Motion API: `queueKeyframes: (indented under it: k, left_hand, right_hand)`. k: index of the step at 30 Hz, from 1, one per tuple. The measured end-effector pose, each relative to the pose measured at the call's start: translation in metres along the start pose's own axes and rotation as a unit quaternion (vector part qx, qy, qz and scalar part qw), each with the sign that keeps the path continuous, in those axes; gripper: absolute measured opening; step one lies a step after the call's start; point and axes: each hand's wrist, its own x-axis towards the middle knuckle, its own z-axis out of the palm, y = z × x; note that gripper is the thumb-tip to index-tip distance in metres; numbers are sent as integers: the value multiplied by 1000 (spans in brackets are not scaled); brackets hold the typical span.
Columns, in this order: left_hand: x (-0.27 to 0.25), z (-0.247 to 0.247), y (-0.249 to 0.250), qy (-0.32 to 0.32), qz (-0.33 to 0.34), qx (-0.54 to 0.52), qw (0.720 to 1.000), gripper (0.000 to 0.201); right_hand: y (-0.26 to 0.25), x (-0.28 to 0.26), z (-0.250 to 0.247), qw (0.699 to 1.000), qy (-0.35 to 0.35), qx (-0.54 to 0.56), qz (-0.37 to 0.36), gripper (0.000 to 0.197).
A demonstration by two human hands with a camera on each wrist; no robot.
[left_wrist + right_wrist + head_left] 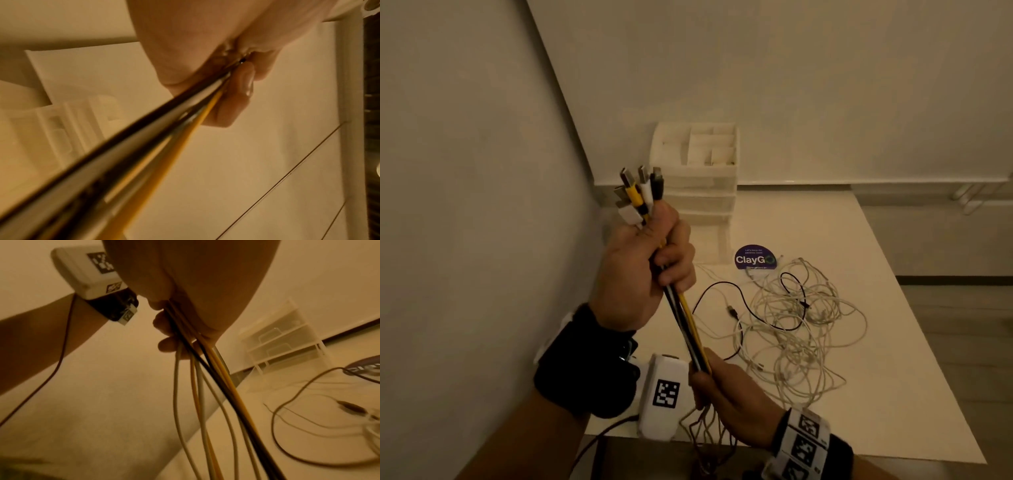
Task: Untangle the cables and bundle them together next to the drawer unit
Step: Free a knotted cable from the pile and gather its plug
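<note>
My left hand grips a bunch of cables just below their USB plugs, which stick up above the fist. Yellow, white and black strands run taut down to my right hand, which grips the same bunch lower; the loose ends hang off the table's front edge. In the left wrist view the cable bunch runs out of the left hand. In the right wrist view the strands drop from my right hand. A white drawer unit stands at the back by the wall.
A loose tangle of white and black cables lies on the white table right of my hands. A round purple sticker sits in front of the drawer unit. A wall runs close along the left. The drawer unit shows in the right wrist view.
</note>
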Motion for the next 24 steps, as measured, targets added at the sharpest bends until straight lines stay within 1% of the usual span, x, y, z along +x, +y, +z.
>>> queueKeyframes:
  k: [2,4,6,8,10,12,14,15,18,19,20,21,22,23,24]
  left_hand:
    - [0,-3,2,7,-2,2,1000,48]
    - [-1,-4,0,6,-7,12,1000,49]
    - [-3,-3,-2,1,-5,20,1000,48]
    - [-2,-2,-3,-13,-10,10,1000,46]
    - [0,-3,-4,-31,-25,-15,999,42]
    - [2,-6,-6,-30,-48,-40,998,42]
    - [3,-9,-12,-15,-64,-49,997,45]
    - [2,-10,-15,-8,-65,-43,997,47]
    - [0,-10,-24,3,-59,-27,998,50]
    - [0,-10,-26,6,-59,-28,998,51]
    - [0,-8,-27,8,-59,-31,998,52]
    - [0,-8,-28,15,-58,-32,998,52]
    - [1,-8,-28,26,-56,-30,998,52]
    - [2,-8,-27,41,-55,-27,997,50]
    - [3,-8,-27,55,-53,-23,997,47]
  right_hand:
    - [14,-11,4,1000,-20,1,18,17]
    - [24,-19,6,998,-35,14,42,20]
    - [35,-24,8,998,-48,7,51,23]
    - [45,-28,12,996,-59,-7,69,26]
    - [56,-29,17,992,-67,-16,103,30]
    - [61,-27,18,990,-79,-50,103,24]
    - [63,-25,19,988,-95,-56,108,19]
    - [64,-24,18,987,-97,-56,114,19]
    - [67,-18,8,984,-110,-36,136,11]
    - [68,-16,0,981,-127,-39,142,20]
    - [73,-14,-10,976,-149,-52,151,38]
    - [78,-13,-21,968,-174,-80,163,56]
    - [86,-10,-32,957,-194,-122,176,66]
    - [95,-7,-41,944,-202,-182,185,69]
    - [107,-3,-49,928,-200,-258,179,68]
